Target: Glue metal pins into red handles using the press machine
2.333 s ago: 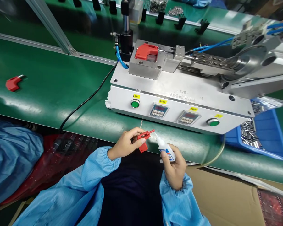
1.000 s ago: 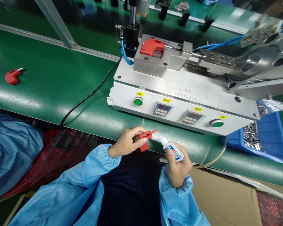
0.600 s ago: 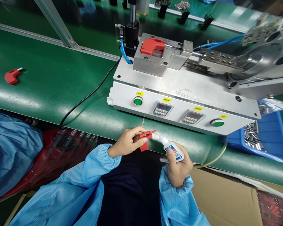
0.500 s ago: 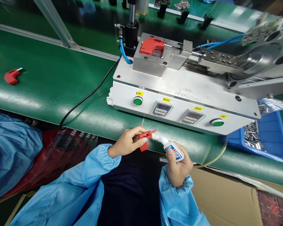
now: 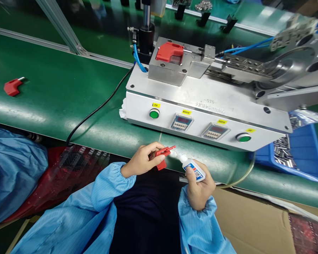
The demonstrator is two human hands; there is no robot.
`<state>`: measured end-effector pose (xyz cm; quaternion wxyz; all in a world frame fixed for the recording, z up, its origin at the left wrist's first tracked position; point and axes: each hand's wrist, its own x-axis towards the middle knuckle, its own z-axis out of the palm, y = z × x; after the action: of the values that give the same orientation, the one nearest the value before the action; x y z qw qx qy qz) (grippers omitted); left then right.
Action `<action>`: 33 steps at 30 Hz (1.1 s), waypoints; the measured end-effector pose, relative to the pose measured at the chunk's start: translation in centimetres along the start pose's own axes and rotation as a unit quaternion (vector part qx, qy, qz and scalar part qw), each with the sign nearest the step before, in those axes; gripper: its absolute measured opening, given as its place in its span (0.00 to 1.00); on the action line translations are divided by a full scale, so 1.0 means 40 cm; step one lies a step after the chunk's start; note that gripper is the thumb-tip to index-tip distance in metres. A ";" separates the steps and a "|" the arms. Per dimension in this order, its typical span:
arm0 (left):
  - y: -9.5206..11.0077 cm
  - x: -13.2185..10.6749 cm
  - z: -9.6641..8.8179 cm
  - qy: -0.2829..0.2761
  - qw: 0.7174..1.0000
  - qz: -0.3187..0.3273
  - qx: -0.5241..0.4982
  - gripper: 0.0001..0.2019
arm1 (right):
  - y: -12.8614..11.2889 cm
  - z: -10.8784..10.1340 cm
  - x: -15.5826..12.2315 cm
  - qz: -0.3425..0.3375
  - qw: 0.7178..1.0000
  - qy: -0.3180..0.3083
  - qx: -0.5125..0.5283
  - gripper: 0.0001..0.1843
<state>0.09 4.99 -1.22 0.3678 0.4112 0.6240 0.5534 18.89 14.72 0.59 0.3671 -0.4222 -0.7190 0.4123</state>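
Note:
Over the front edge of the green bench, my left hand [image 5: 145, 158] pinches a red plastic part [image 5: 163, 154] with a thin prong pointing right. My right hand [image 5: 200, 187] is closed around a small white glue bottle [image 5: 194, 169] with a blue and red label. The bottle's nozzle tilts up and left, close to the prong's tip but apart from it. Behind them, another red part [image 5: 170, 52] sits in the metal block of a bench machine [image 5: 206, 95], against a metal rod. A third red part [image 5: 12, 87] with a metal pin lies at the far left.
A blue bin [image 5: 304, 151] of metal pins stands to the right of the machine. A black cable [image 5: 100, 107] runs across the green bench [image 5: 55, 106]. Below the bench edge are a cardboard box [image 5: 251, 218] at right and red plastic trays [image 5: 60, 180] at left.
My right hand has drawn the glue bottle slightly left and down, its nozzle dropping a little below the prong. My left hand and the red part have barely moved.

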 end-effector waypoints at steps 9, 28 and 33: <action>-0.001 -0.001 -0.001 0.002 1.000 0.010 0.005 0.10 | 0.000 0.001 0.001 0.000 1.000 0.003 -0.003 0.18; 0.001 -0.001 0.000 0.004 1.000 -0.004 0.013 0.11 | 0.030 0.006 -0.009 0.043 0.996 0.027 0.073 0.20; -0.007 -0.009 0.000 -0.007 1.000 -0.011 0.003 0.13 | 0.040 -0.017 0.011 0.090 0.983 -0.052 0.149 0.20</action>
<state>0.20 4.66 -1.51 0.3775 0.4093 0.6273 0.5444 19.82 15.82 -0.52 0.3494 -0.4042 -0.6267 0.5673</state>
